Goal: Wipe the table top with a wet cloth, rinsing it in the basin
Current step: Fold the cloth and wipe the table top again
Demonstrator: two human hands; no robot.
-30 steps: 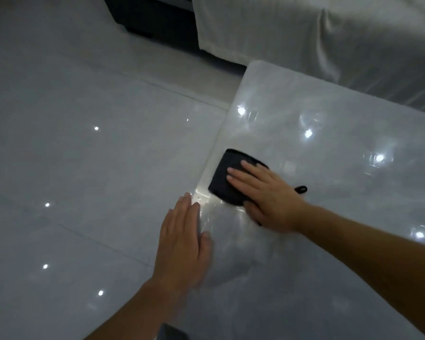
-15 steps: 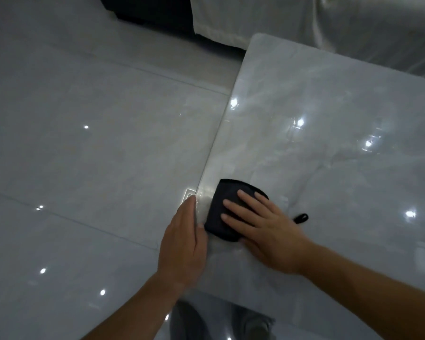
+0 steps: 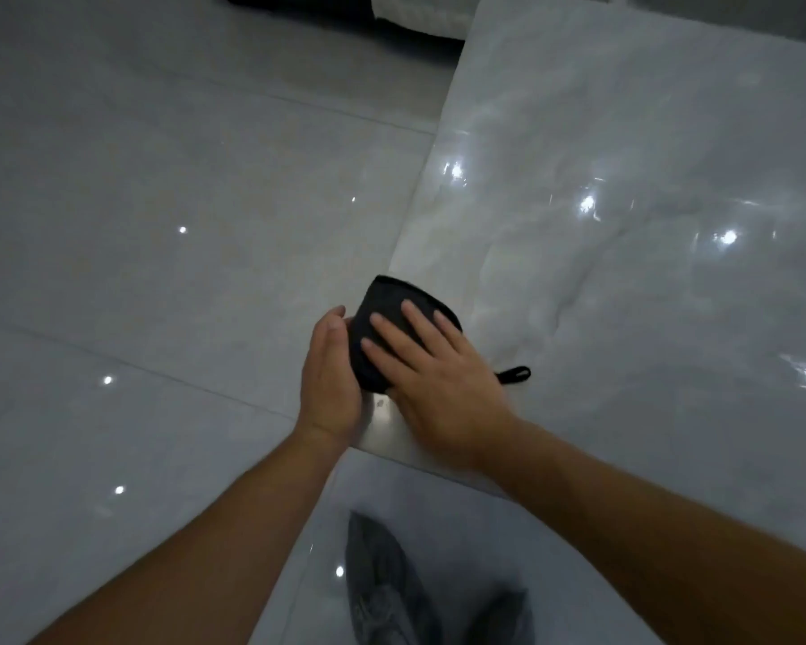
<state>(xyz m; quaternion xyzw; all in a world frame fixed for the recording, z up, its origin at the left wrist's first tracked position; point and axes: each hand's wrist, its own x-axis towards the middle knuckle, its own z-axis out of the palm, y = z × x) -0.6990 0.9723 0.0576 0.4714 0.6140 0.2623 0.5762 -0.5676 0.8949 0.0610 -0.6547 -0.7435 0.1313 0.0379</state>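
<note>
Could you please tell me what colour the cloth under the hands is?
Black; the folded fabric cloth shows plainly in the head view.

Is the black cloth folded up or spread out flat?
Folded. The cloth is a small thick pad under the right hand, hanging over the table edge against the left hand.
</note>
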